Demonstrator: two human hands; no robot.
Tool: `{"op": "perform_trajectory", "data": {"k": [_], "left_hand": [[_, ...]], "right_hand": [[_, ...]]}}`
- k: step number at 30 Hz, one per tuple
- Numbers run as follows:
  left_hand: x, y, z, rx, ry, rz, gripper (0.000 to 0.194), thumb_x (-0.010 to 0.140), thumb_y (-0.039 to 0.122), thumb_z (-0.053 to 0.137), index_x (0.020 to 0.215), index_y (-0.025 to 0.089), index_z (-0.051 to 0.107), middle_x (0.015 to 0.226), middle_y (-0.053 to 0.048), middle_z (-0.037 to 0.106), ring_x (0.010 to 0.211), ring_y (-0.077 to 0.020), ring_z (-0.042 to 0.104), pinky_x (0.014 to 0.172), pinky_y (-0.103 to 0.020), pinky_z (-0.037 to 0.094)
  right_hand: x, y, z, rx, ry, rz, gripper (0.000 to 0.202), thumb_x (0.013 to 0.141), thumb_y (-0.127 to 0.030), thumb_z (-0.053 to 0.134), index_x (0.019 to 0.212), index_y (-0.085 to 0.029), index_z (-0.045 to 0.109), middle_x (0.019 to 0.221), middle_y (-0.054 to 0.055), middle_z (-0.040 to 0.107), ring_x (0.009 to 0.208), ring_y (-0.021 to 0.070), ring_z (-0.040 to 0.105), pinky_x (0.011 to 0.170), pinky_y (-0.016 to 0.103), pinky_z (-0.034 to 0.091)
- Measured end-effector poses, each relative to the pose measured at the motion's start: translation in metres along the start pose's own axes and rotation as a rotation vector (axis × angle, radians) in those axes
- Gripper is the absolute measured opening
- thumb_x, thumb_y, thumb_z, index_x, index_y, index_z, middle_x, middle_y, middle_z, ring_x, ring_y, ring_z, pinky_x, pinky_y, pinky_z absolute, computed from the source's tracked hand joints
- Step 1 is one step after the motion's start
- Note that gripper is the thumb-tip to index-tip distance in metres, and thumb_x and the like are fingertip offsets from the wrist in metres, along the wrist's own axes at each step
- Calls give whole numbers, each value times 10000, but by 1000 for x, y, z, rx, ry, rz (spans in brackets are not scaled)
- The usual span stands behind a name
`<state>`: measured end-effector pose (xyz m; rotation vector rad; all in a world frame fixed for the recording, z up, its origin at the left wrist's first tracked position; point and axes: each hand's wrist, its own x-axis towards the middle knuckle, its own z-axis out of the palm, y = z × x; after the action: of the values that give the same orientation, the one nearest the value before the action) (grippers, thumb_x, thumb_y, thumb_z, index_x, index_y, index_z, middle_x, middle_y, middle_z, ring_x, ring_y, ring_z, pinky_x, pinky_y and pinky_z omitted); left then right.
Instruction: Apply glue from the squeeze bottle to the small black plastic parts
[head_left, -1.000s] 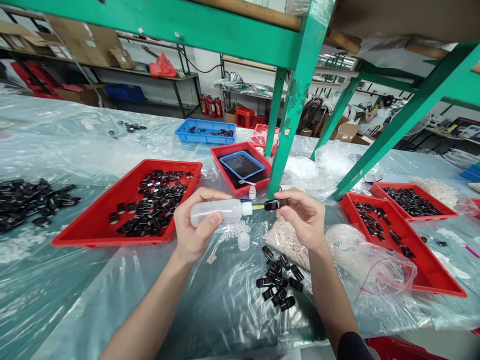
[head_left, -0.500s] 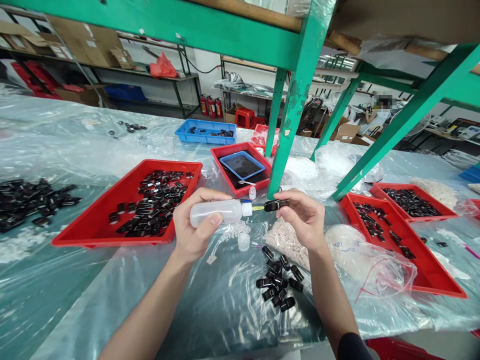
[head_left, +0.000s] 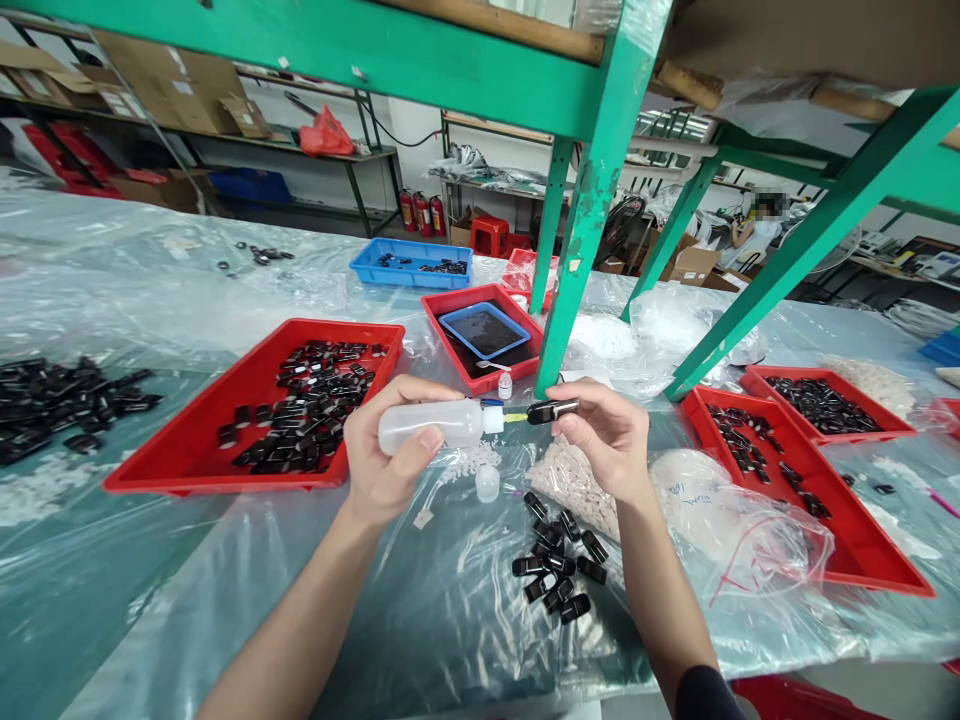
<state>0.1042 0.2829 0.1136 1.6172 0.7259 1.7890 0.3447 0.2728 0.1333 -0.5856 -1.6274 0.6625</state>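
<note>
My left hand [head_left: 386,455] is gripping one squeeze bottle [head_left: 431,424] sideways, nozzle touching the one black part [head_left: 553,410] my right hand [head_left: 604,435] is pinching above roughly ten loose black parts [head_left: 555,565], between four red trays [head_left: 255,410].

We can't make out where the bottle's yellow tip [head_left: 516,414] meets the small black part [head_left: 553,410]; it's too small to tell. Our left hand [head_left: 390,450] covers much of the squeeze bottle [head_left: 431,424]. The black pile [head_left: 60,400] at mid left runs off the frame edge. At lower right, the red tray [head_left: 862,540] sits partly under crumpled plastic. At upper right, a distant person [head_left: 754,232] is blurred.
</note>
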Motion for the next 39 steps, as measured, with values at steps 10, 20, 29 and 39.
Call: {"op": "perform_trajectory", "data": {"k": [10, 20, 29, 39], "left_hand": [[-2, -1, 0, 10, -7, -21, 329, 847, 515, 723, 978, 219, 783, 862, -79, 756, 653, -188, 657, 515, -295, 461], [-3, -2, 7, -37, 27, -102, 348, 810, 558, 751, 952, 241, 774, 869, -59, 753, 674, -186, 658, 529, -285, 488], [-3, -3, 10, -108, 52, -72, 314, 814, 515, 772, 954, 234, 786, 837, -37, 730, 650, -132, 625, 536, -228, 487], [0, 3, 17, -128, 76, -93, 340, 780, 533, 795, 891, 211, 788, 792, -48, 739, 642, -155, 668, 501, -226, 480]], "right_hand": [[-2, 0, 1, 35, 17, 16, 188, 978, -312, 739, 1163, -312, 775, 947, 11, 717, 692, 135, 600, 617, 301, 482], [-2, 0, 0, 74, 23, 7, 203, 967, -277, 756, 1166, -316, 772, 925, 7, 705, 703, 132, 591, 608, 284, 467], [-2, 1, 1, 28, 52, 30, 185, 963, -362, 755, 1135, -296, 775, 876, 17, 683, 683, 149, 585, 573, 294, 461], [-2, 1, 1, 39, 60, 20, 177, 961, -345, 759, 1131, -301, 774, 876, 16, 671, 686, 146, 592, 567, 291, 458]]}}
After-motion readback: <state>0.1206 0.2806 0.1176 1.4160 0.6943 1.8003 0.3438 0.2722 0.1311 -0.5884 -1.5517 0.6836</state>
